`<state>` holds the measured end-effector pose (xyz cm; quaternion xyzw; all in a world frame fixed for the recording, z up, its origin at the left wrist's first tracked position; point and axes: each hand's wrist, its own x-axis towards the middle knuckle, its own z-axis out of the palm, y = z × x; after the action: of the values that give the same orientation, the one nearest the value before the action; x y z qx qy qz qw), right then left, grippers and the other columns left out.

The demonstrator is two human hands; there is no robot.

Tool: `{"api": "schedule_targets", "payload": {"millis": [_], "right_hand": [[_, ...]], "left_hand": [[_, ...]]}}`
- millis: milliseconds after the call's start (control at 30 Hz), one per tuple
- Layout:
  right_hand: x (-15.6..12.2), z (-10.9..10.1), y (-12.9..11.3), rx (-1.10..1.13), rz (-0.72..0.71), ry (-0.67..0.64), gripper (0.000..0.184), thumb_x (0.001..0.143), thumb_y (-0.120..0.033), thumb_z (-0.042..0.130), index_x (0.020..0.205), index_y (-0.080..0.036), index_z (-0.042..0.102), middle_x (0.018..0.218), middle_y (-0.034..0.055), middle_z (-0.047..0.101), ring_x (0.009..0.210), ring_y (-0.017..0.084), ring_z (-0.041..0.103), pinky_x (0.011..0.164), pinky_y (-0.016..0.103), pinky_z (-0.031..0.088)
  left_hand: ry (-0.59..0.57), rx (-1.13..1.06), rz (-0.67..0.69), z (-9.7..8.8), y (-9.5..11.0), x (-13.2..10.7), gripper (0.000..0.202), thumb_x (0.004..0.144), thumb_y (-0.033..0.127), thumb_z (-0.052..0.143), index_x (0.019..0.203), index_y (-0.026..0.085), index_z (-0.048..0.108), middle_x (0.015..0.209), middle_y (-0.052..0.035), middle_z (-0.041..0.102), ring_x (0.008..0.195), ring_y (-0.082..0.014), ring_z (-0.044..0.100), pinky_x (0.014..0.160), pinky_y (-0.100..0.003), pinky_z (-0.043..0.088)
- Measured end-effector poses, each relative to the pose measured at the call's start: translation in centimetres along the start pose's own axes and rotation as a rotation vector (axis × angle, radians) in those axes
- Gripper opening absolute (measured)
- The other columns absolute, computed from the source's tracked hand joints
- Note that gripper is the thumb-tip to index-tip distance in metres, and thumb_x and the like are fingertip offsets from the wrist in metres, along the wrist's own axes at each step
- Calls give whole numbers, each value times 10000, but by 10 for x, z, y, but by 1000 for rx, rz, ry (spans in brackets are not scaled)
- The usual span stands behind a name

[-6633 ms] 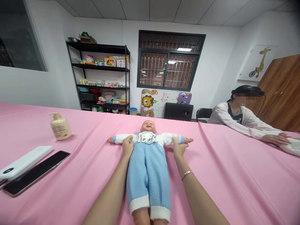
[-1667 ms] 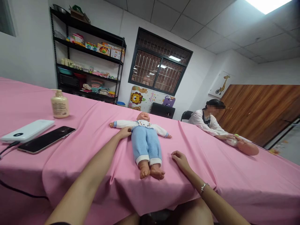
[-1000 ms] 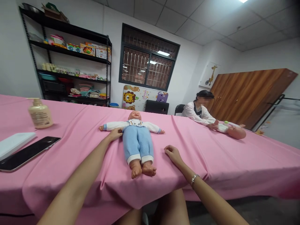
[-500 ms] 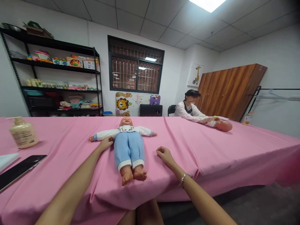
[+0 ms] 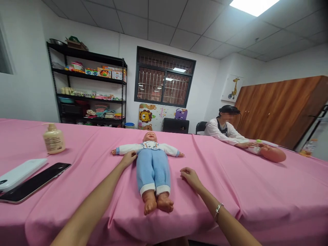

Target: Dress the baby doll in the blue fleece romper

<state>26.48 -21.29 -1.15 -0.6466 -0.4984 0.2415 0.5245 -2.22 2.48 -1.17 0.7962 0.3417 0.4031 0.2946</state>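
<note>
On the pink counter (image 5: pixel 256 191): doll (image 5: pixel 153 167) on its back, arms spread, bare feet toward the near edge.
Left hand (image 5: pixel 128 158): touches the doll's side under its white sleeve; grip slack, fingers laid on it, not closed round it.
Right hand (image 5: pixel 189 175): on the cloth just beside the doll's leg, apart from it; grip loosely curled, holding nothing.
Change: 6.6 s ago both hands lay at the doll's arms; now the right is off it, the left stays.
Left of doll: lotion bottle (image 5: pixel 53 139), power bank (image 5: pixel 20 169), phone (image 5: pixel 33 182).
Far right: seated person (image 5: pixel 222 128), hands at another doll (image 5: pixel 273 153).
</note>
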Motion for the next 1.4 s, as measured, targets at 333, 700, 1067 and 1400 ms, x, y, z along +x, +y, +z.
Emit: {"api": "schedule_targets", "payload": {"millis": [333,700,1067,1400], "right_hand": [[79,81,-11,36,-25,96,239,681,-302,502,851,-139,537,868,89,619,797,195,574,679,284,444],[85,91,15,30,-53,122,304,755,-438,444,805,-160,558,817,81,643,784,214,578,642,283,444],[84,94,9,14,-57,111,296,761,-412,434,841,-159,567,861,95,642,827,227,582,682,300,443],[9,82,-83,-122,-530,-19,165,786,-294,508,903,-182,531,856,49,569,790,171,528,698,283,424]], "left_hand": [[78,86,-17,11,8,-1,105,706,265,482,700,176,538,732,-38,612,713,-214,547,687,-318,433],[60,106,-38,15,13,-3,89,727,212,455,705,175,532,756,-44,614,724,-216,547,672,-315,411],[252,132,-55,8,17,-3,146,802,231,373,811,168,504,829,-57,590,794,-209,534,745,-329,415],[255,149,-101,15,2,-7,72,765,171,441,832,177,464,860,-72,591,821,-222,554,753,-346,429]]}}
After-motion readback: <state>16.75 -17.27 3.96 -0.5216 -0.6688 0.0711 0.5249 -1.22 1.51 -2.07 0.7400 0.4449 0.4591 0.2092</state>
